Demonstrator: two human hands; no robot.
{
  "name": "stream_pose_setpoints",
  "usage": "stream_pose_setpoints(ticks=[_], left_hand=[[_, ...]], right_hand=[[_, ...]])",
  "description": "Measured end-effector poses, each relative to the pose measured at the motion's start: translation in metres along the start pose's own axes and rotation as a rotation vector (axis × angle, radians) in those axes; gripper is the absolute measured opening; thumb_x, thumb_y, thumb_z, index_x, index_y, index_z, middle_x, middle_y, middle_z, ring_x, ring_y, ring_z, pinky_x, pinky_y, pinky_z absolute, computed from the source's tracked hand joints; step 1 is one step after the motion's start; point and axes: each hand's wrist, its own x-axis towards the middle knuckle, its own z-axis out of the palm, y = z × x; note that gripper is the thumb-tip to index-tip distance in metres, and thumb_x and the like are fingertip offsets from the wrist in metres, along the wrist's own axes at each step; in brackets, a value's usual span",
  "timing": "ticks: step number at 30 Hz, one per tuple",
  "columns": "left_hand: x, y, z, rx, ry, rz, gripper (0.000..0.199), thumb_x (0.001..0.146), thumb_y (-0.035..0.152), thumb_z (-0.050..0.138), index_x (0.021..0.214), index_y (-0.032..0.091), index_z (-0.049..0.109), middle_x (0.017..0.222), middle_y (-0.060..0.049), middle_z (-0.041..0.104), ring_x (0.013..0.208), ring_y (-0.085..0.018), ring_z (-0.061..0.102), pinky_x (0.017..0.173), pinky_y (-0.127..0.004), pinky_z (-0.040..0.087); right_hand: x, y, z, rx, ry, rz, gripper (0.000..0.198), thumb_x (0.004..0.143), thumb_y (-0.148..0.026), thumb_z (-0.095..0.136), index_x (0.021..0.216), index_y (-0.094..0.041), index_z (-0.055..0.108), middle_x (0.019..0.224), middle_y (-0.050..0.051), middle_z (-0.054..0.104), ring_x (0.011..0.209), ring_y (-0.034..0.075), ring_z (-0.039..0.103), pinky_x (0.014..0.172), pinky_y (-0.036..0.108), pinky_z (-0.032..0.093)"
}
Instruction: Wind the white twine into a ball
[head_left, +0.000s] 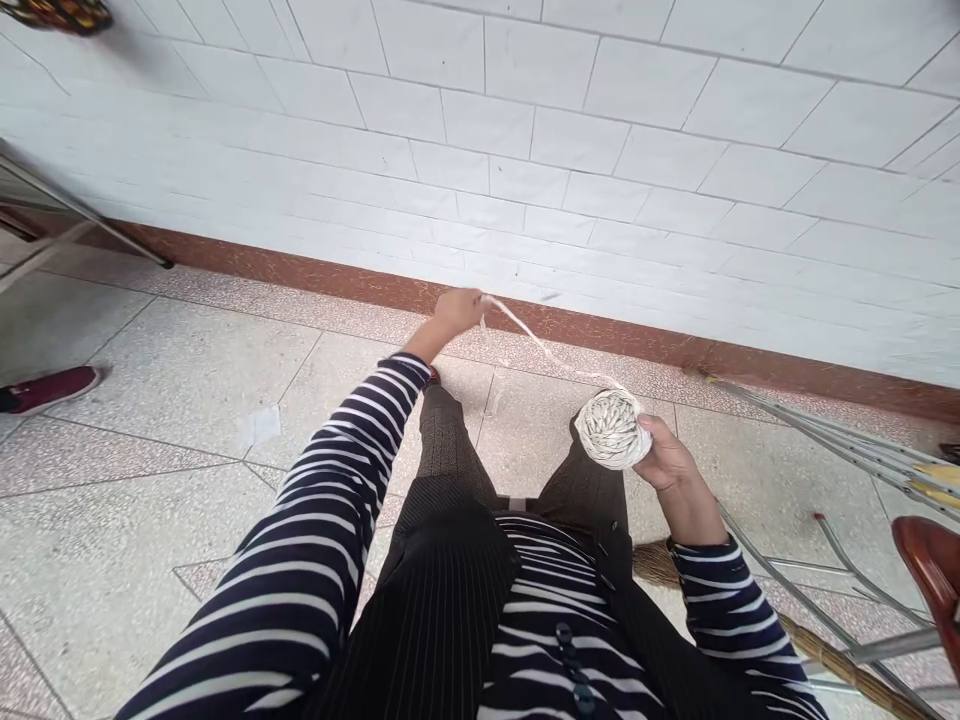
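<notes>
I see the ball of twine (pixel 613 428) held in the right hand (pixel 670 462), fingers wrapped round its right side, hovering above the right knee and nothing underneath bearing it but the hand. From the top of the ball a single strand (pixel 551 353) runs up and to the left, taut and nearly straight, to the left hand (pixel 456 311), which is stretched out far ahead toward the foot of the wall. That hand is closed into a pinch on the strand's end, so the line's long axis lies on a diagonal from near right to far left. The relation I watch is just this: the ball sits close to the body at the right, the free end is well apart from it at the left arm's full reach, and the left hand is the one nearer the red skirting (pixel 315 272) along the floor's far edge.

I cannot make out the fingertips of the left hand; they are small and slightly blurred. The ball hides the right palm. A broom (pixel 840 655) lies on the floor behind the right forearm, its head partly covered by the sleeve, and metal poles (pixel 840 440) cross toward the right edge. A dark red shoe (pixel 51 388) of another person shows at the left edge.
</notes>
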Motion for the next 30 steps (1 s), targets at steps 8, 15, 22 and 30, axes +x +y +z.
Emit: stream_pose_setpoints(ticks=[8, 15, 22, 30], left_hand=[[-0.128, -0.017, 0.111, -0.331, -0.467, 0.079, 0.026, 0.089, 0.024, 0.064, 0.113, 0.014, 0.07, 0.108, -0.007, 0.073, 0.099, -0.017, 0.065, 0.089, -0.029, 0.049], [-0.161, -0.024, 0.147, -0.773, -0.5, 0.04, 0.034, 0.083, 0.03, 0.072, 0.112, 0.013, 0.071, 0.113, -0.01, 0.072, 0.105, -0.019, 0.066, 0.09, -0.029, 0.051], [-0.16, -0.016, 0.134, -0.676, -0.589, -0.04, 0.024, 0.083, 0.033, 0.07, 0.091, 0.01, 0.073, 0.083, -0.005, 0.071, 0.075, -0.013, 0.064, 0.075, -0.026, 0.052], [-0.165, 0.004, 0.103, -0.051, -0.575, 0.246, 0.016, 0.085, 0.019, 0.056, 0.076, 0.014, 0.068, 0.066, 0.003, 0.057, 0.063, -0.008, 0.045, 0.062, -0.021, 0.031]], right_hand=[[0.013, 0.041, 0.025, -0.136, 0.01, 0.131, 0.048, 0.064, -0.044, 0.081, 0.107, -0.027, 0.068, 0.102, 0.003, 0.076, 0.101, 0.031, 0.068, 0.079, 0.04, 0.055], [0.003, 0.057, 0.032, -0.167, -0.045, 0.149, 0.051, 0.061, -0.043, 0.082, 0.107, -0.027, 0.066, 0.106, 0.004, 0.074, 0.101, 0.03, 0.066, 0.08, 0.037, 0.051], [-0.002, 0.065, 0.025, -0.189, -0.036, 0.167, 0.056, 0.06, -0.043, 0.084, 0.109, -0.025, 0.063, 0.108, 0.004, 0.073, 0.099, 0.029, 0.066, 0.082, 0.037, 0.05], [-0.002, 0.064, 0.018, -0.228, -0.117, 0.187, 0.054, 0.059, -0.036, 0.083, 0.107, -0.025, 0.064, 0.101, 0.004, 0.073, 0.099, 0.029, 0.066, 0.084, 0.036, 0.049]])
